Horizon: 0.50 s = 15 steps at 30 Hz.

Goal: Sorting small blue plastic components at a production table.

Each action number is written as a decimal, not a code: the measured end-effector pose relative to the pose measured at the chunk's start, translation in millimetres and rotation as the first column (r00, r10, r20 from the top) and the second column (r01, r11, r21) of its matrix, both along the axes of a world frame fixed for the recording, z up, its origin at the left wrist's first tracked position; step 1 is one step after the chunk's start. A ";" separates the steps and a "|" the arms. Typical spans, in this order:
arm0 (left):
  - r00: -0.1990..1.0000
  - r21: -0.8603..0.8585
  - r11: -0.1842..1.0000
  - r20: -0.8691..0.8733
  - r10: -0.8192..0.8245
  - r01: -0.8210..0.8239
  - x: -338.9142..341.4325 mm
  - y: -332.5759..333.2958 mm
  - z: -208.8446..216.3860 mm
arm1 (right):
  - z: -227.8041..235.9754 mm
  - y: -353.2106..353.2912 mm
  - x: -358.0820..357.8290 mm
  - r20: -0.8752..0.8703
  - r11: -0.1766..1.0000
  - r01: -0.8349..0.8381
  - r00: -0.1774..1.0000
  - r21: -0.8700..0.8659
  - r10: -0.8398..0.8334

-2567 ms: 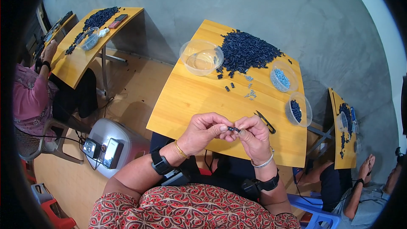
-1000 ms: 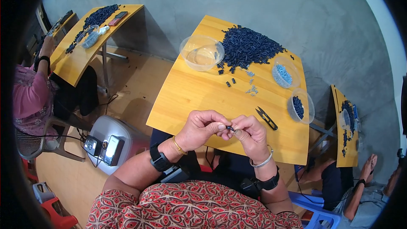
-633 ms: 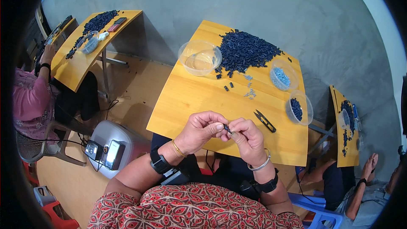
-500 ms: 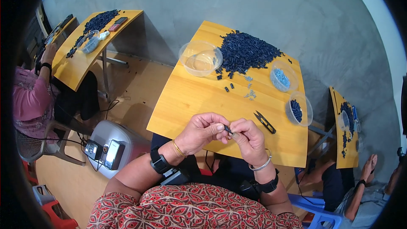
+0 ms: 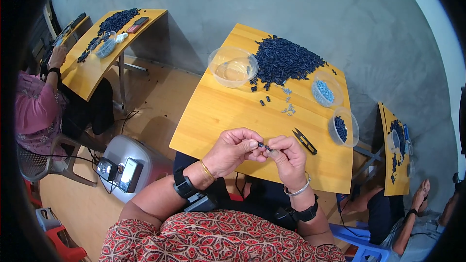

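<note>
My left hand [image 5: 232, 151] pinches a small black plastic piece [image 5: 260, 144] between thumb and fingers above the table's near edge. Close beside it, the closed fingertips of my right hand [image 5: 288, 159] grip another small dark part [image 5: 268, 148], too small to identify. The two parts' ends nearly meet, and my fingers partly cover both. Black thread snips [image 5: 305, 141] lie just beyond my right hand. Farther off on the table are a couple of loose black pieces [image 5: 265, 101] and several small grey pieces [image 5: 289, 109].
A large heap of black pieces [image 5: 289, 58] covers the far side of the yellow table [image 5: 218, 116]. Beside it stand a transparent bowl [image 5: 216, 75], a bowl of light-blue pieces [image 5: 324, 92] and a bowl of black pieces [image 5: 341, 129]. People sit at tables left and right.
My fingertips have drawn slightly apart, and the dark parts between them now show more. The view has shifted a little; the things on the table stay put.
</note>
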<state>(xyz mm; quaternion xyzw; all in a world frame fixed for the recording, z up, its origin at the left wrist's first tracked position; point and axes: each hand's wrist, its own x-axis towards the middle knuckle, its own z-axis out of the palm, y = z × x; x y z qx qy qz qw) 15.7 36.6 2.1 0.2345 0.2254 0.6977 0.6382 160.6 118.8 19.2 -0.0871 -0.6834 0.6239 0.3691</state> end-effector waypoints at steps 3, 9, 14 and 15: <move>1.000 0.008 1.000 -0.017 0.016 -0.016 1.0 0.2 -0.2 | 0.6 0.3 0.5 0.013 1.000 0.008 1.000 0.015 -0.008; 0.999 0.048 0.999 -0.038 0.022 -0.020 0.2 0.5 -2.4 | -1.7 1.0 1.0 0.032 0.999 0.000 0.999 0.035 -0.001; 0.994 0.073 0.997 -0.100 0.037 -0.030 0.1 0.1 -1.1 | -2.5 1.6 0.9 0.011 1.000 -0.024 1.000 0.008 0.024; 0.995 0.047 0.998 -0.093 0.042 -0.038 0.8 -0.4 -0.7 | -1.7 1.2 0.3 0.011 1.000 -0.026 1.000 0.007 0.026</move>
